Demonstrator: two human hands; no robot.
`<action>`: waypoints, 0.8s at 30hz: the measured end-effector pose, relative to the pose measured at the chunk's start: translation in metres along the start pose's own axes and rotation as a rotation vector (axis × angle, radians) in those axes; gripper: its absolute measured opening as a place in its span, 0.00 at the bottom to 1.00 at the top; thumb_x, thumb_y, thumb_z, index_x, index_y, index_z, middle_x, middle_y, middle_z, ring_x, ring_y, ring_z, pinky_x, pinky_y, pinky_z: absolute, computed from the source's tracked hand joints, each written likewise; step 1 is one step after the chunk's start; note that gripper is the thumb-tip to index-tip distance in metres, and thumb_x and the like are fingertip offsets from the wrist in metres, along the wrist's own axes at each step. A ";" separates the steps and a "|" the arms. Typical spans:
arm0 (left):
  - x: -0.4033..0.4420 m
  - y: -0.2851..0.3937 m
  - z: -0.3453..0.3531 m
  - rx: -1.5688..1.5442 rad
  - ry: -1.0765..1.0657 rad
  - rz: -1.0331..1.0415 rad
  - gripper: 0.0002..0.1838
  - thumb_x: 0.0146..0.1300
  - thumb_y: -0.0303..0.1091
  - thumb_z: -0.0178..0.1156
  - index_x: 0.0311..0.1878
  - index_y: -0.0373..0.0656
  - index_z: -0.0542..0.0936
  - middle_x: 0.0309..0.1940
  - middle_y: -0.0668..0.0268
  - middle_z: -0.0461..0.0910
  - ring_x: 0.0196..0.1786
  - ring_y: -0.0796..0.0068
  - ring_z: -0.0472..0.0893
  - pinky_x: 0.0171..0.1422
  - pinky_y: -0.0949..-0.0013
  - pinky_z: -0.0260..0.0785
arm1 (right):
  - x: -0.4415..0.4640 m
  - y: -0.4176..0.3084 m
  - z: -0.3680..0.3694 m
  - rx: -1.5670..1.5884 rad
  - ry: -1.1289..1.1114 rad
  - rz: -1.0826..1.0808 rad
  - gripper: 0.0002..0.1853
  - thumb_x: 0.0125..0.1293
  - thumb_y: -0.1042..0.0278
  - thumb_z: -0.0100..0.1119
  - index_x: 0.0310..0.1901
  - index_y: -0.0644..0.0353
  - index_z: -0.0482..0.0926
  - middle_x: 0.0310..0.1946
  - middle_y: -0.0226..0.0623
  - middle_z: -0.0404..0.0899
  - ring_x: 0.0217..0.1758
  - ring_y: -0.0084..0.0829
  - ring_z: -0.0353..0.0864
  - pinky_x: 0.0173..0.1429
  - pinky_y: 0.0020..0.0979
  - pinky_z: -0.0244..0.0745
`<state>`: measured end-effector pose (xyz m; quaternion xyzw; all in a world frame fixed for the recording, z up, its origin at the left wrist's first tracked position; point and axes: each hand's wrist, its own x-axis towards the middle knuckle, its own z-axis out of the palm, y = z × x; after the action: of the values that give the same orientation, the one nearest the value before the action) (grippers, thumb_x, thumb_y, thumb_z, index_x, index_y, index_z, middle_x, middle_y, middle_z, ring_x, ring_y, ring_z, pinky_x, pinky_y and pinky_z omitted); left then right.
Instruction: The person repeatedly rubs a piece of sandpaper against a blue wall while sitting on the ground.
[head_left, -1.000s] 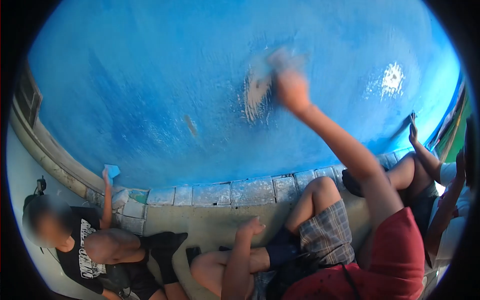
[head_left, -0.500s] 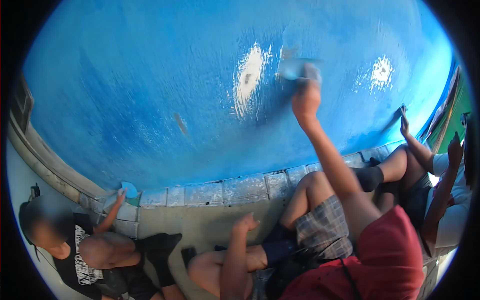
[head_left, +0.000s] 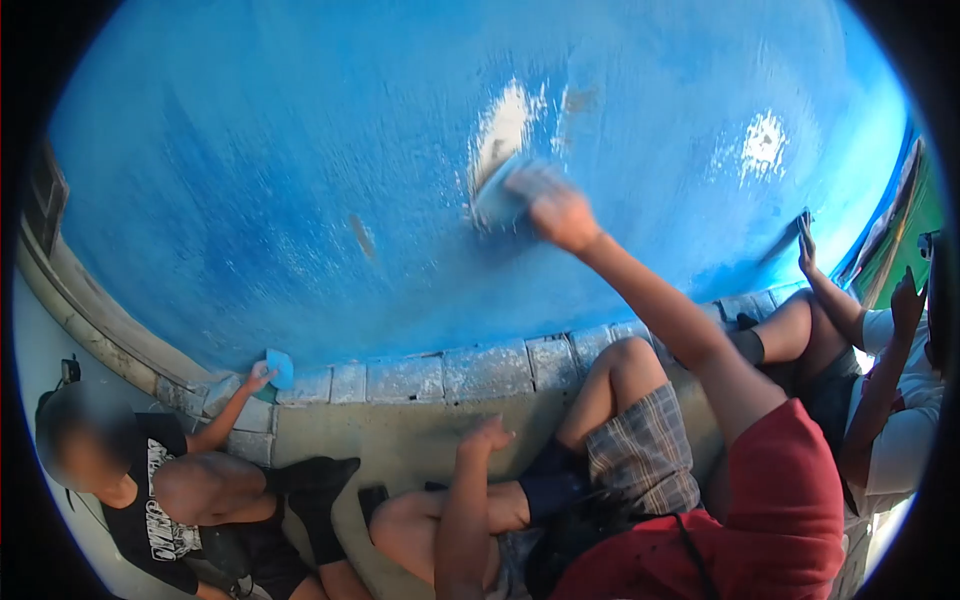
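My right hand (head_left: 558,210), slightly blurred, grips a flat light blue scraper (head_left: 500,192). The tool lies against the blue wall (head_left: 300,150), over the lower end of a white patch (head_left: 507,118). Left of it is a small grey mark (head_left: 361,237); a second white patch (head_left: 764,147) lies to the right. My left hand (head_left: 487,435) hangs over the ground by my raised knee, its thumb out and fingers loosely bent, with nothing visible in it.
A person (head_left: 120,490) sits at left, holding a similar light blue piece (head_left: 279,370) low on the wall. At right another person's hand (head_left: 806,245) presses a dark tool to the wall. Grey blocks (head_left: 405,380) line the wall's foot.
My right hand has swept down and left with the scraper, from beside the white patch onto its lower part. The left person's light blue piece has shifted slightly right and up.
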<state>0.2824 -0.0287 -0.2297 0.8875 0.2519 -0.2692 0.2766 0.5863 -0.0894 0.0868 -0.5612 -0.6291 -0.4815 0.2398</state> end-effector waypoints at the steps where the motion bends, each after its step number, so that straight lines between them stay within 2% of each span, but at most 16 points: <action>1: -0.001 -0.003 -0.006 0.018 0.009 -0.013 0.39 0.63 0.56 0.56 0.73 0.48 0.59 0.72 0.54 0.59 0.75 0.53 0.58 0.75 0.53 0.54 | 0.019 0.011 -0.004 0.007 0.219 0.314 0.15 0.68 0.73 0.48 0.56 0.55 0.73 0.57 0.41 0.76 0.63 0.42 0.72 0.63 0.43 0.71; 2: -0.002 -0.002 -0.008 0.027 0.015 -0.017 0.39 0.63 0.56 0.56 0.74 0.48 0.59 0.73 0.54 0.58 0.75 0.53 0.57 0.76 0.52 0.54 | 0.038 0.021 -0.015 0.020 0.431 0.624 0.15 0.67 0.74 0.49 0.55 0.55 0.74 0.59 0.42 0.74 0.64 0.44 0.71 0.60 0.42 0.74; 6: -0.029 0.016 -0.018 0.015 0.003 -0.105 0.40 0.63 0.59 0.55 0.74 0.51 0.59 0.75 0.52 0.52 0.76 0.51 0.55 0.76 0.51 0.52 | 0.079 -0.002 -0.020 -0.066 -0.285 0.227 0.16 0.66 0.77 0.50 0.56 0.61 0.72 0.61 0.40 0.73 0.65 0.46 0.70 0.58 0.40 0.76; 9: -0.032 0.021 -0.030 0.127 -0.005 -0.137 0.41 0.62 0.61 0.55 0.74 0.51 0.59 0.76 0.50 0.47 0.76 0.48 0.52 0.77 0.51 0.50 | 0.080 0.009 -0.018 0.104 -0.124 -0.135 0.15 0.63 0.79 0.52 0.52 0.64 0.72 0.63 0.40 0.71 0.67 0.48 0.68 0.60 0.41 0.75; 10: -0.027 0.016 -0.029 0.121 0.007 -0.121 0.41 0.62 0.61 0.54 0.74 0.51 0.59 0.76 0.50 0.46 0.76 0.47 0.51 0.77 0.51 0.49 | 0.098 0.024 -0.031 -0.074 0.065 -0.020 0.25 0.64 0.79 0.49 0.64 0.59 0.67 0.62 0.45 0.72 0.67 0.45 0.68 0.62 0.43 0.71; 12: -0.019 0.011 -0.025 0.105 0.030 -0.092 0.41 0.62 0.61 0.54 0.74 0.52 0.59 0.76 0.50 0.46 0.76 0.46 0.51 0.78 0.50 0.47 | 0.097 0.026 -0.030 -0.067 0.149 0.329 0.26 0.62 0.81 0.48 0.64 0.60 0.66 0.61 0.48 0.72 0.64 0.47 0.71 0.64 0.42 0.70; 14: -0.034 0.018 -0.026 0.079 0.020 -0.095 0.41 0.62 0.61 0.54 0.74 0.52 0.59 0.76 0.50 0.47 0.76 0.46 0.51 0.78 0.51 0.46 | 0.089 0.003 -0.037 -0.149 -0.070 0.051 0.20 0.61 0.82 0.50 0.56 0.62 0.70 0.57 0.52 0.75 0.60 0.51 0.75 0.62 0.41 0.72; 15: -0.041 0.020 -0.027 0.073 0.016 -0.098 0.41 0.62 0.61 0.54 0.74 0.52 0.59 0.76 0.50 0.48 0.76 0.46 0.51 0.78 0.51 0.45 | 0.066 0.001 -0.021 0.031 -0.131 -0.204 0.22 0.59 0.82 0.51 0.57 0.62 0.70 0.57 0.52 0.75 0.60 0.52 0.74 0.63 0.42 0.72; 17: -0.036 0.016 -0.022 0.131 -0.002 -0.096 0.41 0.62 0.61 0.54 0.74 0.51 0.60 0.75 0.49 0.50 0.76 0.46 0.51 0.79 0.52 0.45 | 0.048 0.000 -0.019 0.116 -0.057 -0.213 0.22 0.57 0.82 0.53 0.56 0.63 0.70 0.58 0.52 0.74 0.61 0.53 0.74 0.64 0.42 0.71; 19: -0.029 0.014 -0.026 0.115 0.006 -0.080 0.41 0.62 0.60 0.55 0.74 0.50 0.60 0.75 0.49 0.51 0.76 0.45 0.50 0.79 0.51 0.44 | 0.044 0.013 -0.036 -0.064 0.192 0.268 0.20 0.56 0.81 0.53 0.52 0.63 0.72 0.59 0.51 0.74 0.61 0.53 0.74 0.65 0.41 0.70; 22: -0.024 0.009 -0.019 0.005 -0.001 -0.050 0.41 0.62 0.59 0.55 0.74 0.49 0.59 0.75 0.50 0.51 0.76 0.45 0.50 0.79 0.50 0.44 | -0.021 -0.013 -0.006 -0.090 -0.098 0.047 0.05 0.58 0.83 0.53 0.36 0.65 0.71 0.60 0.53 0.73 0.61 0.57 0.73 0.65 0.47 0.69; 24: 0.006 -0.016 0.005 -0.012 -0.019 -0.023 0.41 0.62 0.59 0.55 0.73 0.48 0.60 0.74 0.50 0.53 0.76 0.47 0.51 0.78 0.50 0.44 | -0.070 0.001 0.000 0.186 -0.203 -0.009 0.10 0.63 0.79 0.51 0.47 0.67 0.73 0.63 0.48 0.71 0.65 0.57 0.68 0.69 0.48 0.63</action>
<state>0.2755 -0.0189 -0.2429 0.8802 0.2609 -0.2793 0.2814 0.6054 -0.1221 0.0285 -0.5796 -0.6946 -0.3629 0.2235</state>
